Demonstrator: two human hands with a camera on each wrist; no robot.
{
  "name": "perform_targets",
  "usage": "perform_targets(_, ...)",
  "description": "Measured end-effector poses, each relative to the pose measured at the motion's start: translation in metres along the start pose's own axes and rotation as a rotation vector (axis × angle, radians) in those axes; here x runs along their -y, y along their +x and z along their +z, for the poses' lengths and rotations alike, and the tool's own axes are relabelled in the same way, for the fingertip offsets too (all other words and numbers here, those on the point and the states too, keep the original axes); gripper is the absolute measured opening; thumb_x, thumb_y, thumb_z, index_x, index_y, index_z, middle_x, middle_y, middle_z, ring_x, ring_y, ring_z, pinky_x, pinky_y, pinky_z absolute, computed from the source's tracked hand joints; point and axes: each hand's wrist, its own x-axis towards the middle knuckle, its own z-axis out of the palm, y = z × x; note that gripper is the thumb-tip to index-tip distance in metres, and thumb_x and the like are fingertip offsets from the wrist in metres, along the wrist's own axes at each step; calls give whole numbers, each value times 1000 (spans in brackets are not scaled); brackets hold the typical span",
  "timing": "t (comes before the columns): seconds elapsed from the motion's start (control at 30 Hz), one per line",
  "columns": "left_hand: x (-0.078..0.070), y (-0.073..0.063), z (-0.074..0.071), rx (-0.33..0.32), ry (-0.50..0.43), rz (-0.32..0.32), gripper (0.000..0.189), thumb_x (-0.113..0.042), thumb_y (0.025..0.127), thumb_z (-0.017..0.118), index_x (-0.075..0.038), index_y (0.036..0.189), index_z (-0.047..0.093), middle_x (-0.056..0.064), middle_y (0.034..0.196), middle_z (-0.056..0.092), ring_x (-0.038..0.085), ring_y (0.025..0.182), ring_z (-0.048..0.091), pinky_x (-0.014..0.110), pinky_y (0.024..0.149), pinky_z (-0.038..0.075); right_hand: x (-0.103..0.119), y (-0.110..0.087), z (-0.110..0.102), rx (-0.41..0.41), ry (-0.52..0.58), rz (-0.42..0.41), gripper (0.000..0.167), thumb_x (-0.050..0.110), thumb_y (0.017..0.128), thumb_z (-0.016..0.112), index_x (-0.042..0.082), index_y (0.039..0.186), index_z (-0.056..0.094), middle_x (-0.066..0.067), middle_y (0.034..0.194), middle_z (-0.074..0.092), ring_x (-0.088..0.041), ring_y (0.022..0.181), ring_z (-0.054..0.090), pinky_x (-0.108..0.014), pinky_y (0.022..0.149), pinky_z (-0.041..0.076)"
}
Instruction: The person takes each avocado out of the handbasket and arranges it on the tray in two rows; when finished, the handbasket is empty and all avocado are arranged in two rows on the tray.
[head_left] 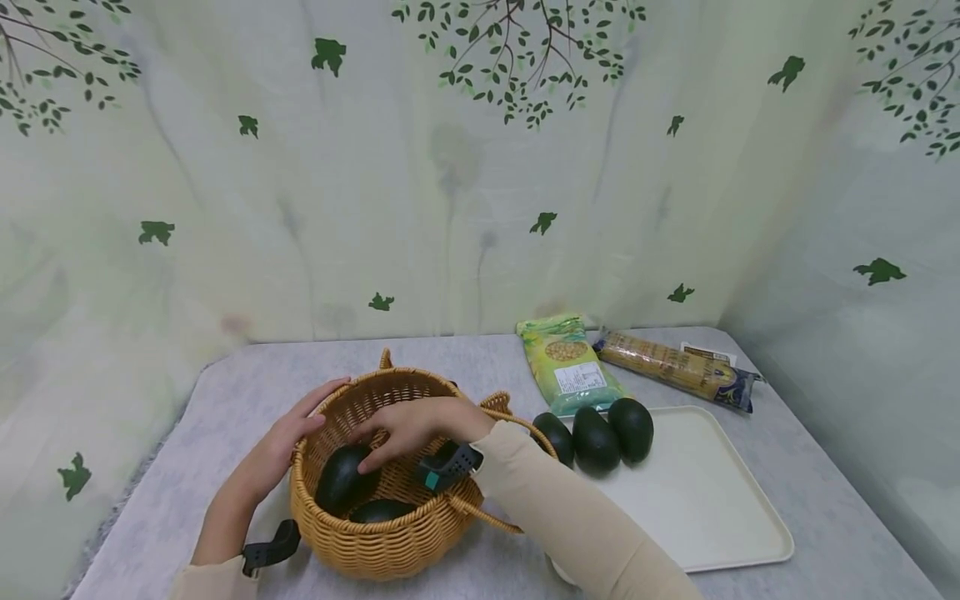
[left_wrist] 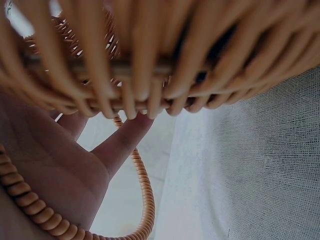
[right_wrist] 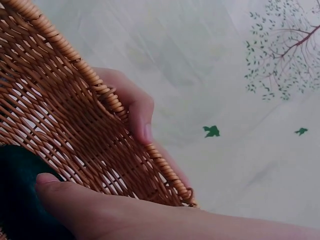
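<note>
A round wicker basket (head_left: 375, 554) stands on the table, tilted toward the head camera. My left hand (head_left: 273, 454) holds its left rim; in the right wrist view the thumb of that left hand (right_wrist: 132, 102) hooks over the rim, and in the left wrist view its fingers lie against the outside weave. Inside the basket, my right hand (head_left: 420, 425) grips a dark green avocado (head_left: 341, 483), its thumb on the near side. That avocado (right_wrist: 25, 195) is partly cut off in the right wrist view. Another avocado (head_left: 382, 511) lies at the basket's bottom.
To the right, a white tray (head_left: 712, 500) bears three avocados (head_left: 596, 442) along its far left side. Behind it lie a green and yellow bag (head_left: 562, 367) and a long pasta packet (head_left: 675, 367). The basket's handle (head_left: 487, 515) sticks out under my right forearm.
</note>
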Motion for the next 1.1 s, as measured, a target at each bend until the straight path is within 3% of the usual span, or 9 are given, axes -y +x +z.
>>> perform_targets(0.2,-1,0,-1,12,-21,3,52,-29,112,30,-26,164,28,13,168,26,43,146,32,76,100,39,1,-1,1,15,27,23,58,38,101,65,20,154,49,5,158,47,-7,145,41,-24,114,37)
perform_targets(0.3,0,1,-2,20,-33,1,53,-29,112,30,-25,164,28,14,168,25,47,145,32,75,98,42,1,-2,1,15,37,24,58,38,101,66,19,153,49,6,157,46,-5,145,40,-23,114,36)
perform_targets(0.5,1,1,-2,16,-26,-1,52,-29,112,30,-27,164,28,11,168,26,16,143,37,73,100,41,2,-2,0,15,23,29,65,40,100,67,18,156,44,7,159,45,-4,145,39,-22,114,35)
perform_targets(0.57,1,1,-2,15,-20,1,52,-29,112,29,-27,164,29,11,168,26,13,144,35,74,102,38,2,-2,0,20,7,29,67,41,100,67,18,158,42,7,160,43,-4,145,38,-23,115,35)
perform_targets(0.77,1,1,-1,7,-3,2,51,-29,113,29,-28,164,29,10,168,26,27,147,32,77,104,34,1,-2,-1,47,-40,-11,61,38,101,66,17,155,48,4,156,49,-6,141,44,-21,111,38)
perform_targets(1.1,1,1,0,5,2,-4,51,-30,113,30,-29,164,29,10,169,25,44,147,28,78,104,32,1,-3,-1,45,-4,4,56,37,99,69,18,150,53,6,152,51,-5,139,44,-21,110,39)
